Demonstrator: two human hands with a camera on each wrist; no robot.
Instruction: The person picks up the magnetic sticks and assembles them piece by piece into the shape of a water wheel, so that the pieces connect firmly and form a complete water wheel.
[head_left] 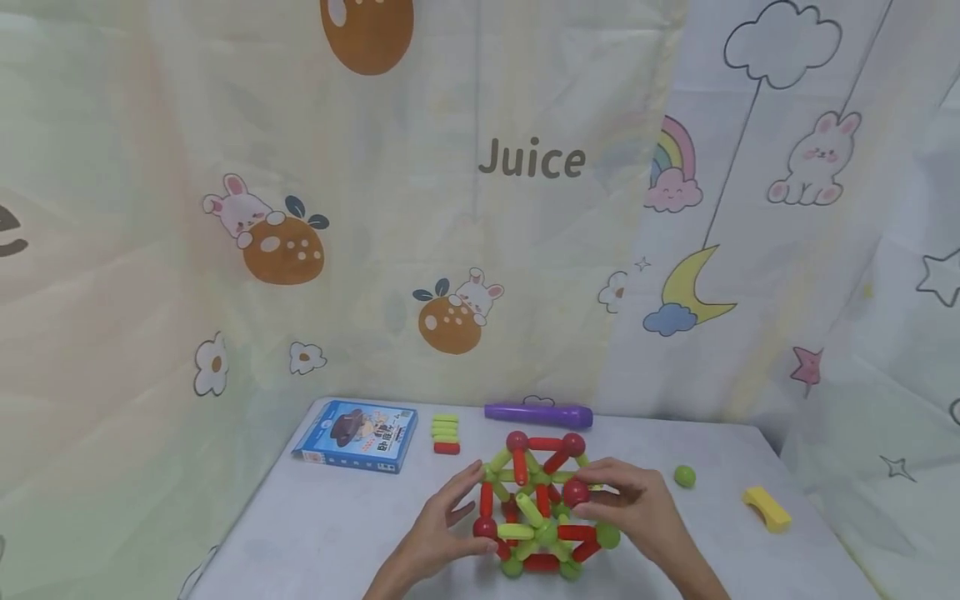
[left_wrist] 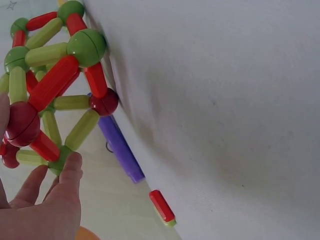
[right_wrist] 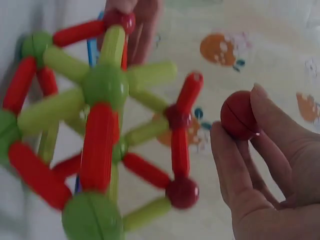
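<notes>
A frame of magnetic sticks and balls (head_left: 546, 533) in red and green stands on the white table in the head view. My left hand (head_left: 438, 529) grips its left side, with the thumb by a lower red ball and fingers at a green ball (left_wrist: 59, 161) higher up. Between thumb and fingertips, my right hand (head_left: 645, 508) pinches a loose red ball (right_wrist: 239, 115). This ball overlaps the frame in the head view, while the right wrist view shows it apart from the sticks. Some green and red sticks (right_wrist: 190, 92) stick out with free ends.
Back left lies a blue picture box (head_left: 360, 435), beside several short green sticks (head_left: 446, 428) and a red stick (head_left: 447, 448). A purple tube (head_left: 538, 415) lies along the back edge. To the right are a green ball (head_left: 685, 476) and a yellow arch piece (head_left: 767, 509). Printed curtains surround the table.
</notes>
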